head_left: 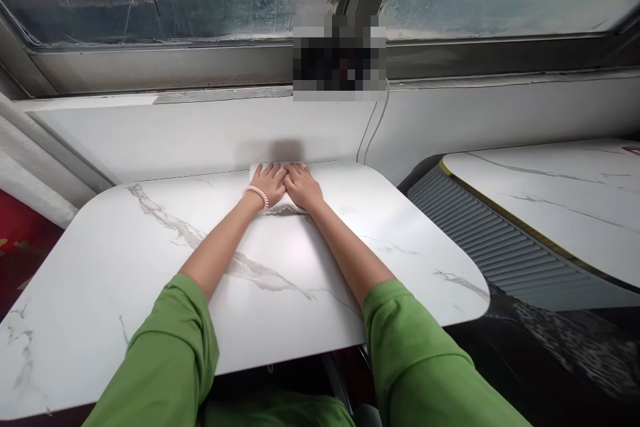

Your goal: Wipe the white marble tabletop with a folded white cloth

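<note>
A folded white cloth (278, 208) lies at the far edge of the white marble table (150, 260), close to the wall. My left hand (271, 181) rests flat on the cloth with fingers stretched out; a pink coil band circles its wrist. My right hand (302, 185) lies flat beside it on the same cloth, fingers extended and touching the left hand. Most of the cloth is hidden under both hands. Both arms wear green sleeves pushed up to the elbows.
A white wall and a window sill (150, 70) run behind the table. A white cable (374, 123) hangs down the wall. A second marble table (550, 200) and a grey ribbed seat (480, 233) stand to the right. Red fabric (15, 240) shows at far left.
</note>
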A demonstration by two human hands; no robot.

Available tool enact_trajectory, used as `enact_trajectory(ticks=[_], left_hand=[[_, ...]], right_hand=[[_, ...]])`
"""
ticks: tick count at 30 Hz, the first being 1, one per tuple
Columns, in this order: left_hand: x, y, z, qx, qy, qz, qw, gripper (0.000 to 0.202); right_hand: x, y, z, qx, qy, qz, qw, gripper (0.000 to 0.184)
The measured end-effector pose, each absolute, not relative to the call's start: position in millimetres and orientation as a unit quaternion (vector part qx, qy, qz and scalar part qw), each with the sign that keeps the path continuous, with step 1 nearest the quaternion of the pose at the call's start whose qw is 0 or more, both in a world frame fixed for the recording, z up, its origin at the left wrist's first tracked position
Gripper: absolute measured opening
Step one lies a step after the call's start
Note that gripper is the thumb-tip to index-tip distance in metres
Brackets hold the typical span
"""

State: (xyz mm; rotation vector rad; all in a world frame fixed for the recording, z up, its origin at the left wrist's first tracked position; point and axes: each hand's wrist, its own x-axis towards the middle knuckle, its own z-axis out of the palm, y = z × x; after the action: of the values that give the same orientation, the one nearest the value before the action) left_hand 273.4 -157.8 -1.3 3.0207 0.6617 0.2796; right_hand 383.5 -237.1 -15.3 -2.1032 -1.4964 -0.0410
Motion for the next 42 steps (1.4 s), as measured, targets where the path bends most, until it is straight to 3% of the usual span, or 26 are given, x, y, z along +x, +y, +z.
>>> enact_trajectory(ticks=[13,20,26,34,42], left_hand=[[193.7,-248.9,6.0,0.984,0.171,0.054,-0.013,0.054],[121.1,-307.3,11.5,0.99,0.114,0.078,-0.002,0.056],[86.5,-333.1,10.1,0.988,0.116,0.1,0.001,0.056],[94.2,-321.9,11.7,0.98,0.175,0.087,0.027,0.054],[137.7,-208.9,7.9,0.963,0.25,0.09,0.047,0.048]], right_hand=[[309.8,-330.0,-12.2,-0.78,-0.576,0.018,0.244,0.053],[263.7,-408.0,-9.6,-0.709,-0.616,0.182,0.291,0.061],[240.5,-439.6,-0.5,-0.671,-0.65,0.209,0.287,0.06],[239.6,-415.4,-10.7,-0.691,-0.684,0.09,0.216,0.063],[269.6,-289.5,-13.6,-0.721,-0.667,0.043,0.186,0.063]])
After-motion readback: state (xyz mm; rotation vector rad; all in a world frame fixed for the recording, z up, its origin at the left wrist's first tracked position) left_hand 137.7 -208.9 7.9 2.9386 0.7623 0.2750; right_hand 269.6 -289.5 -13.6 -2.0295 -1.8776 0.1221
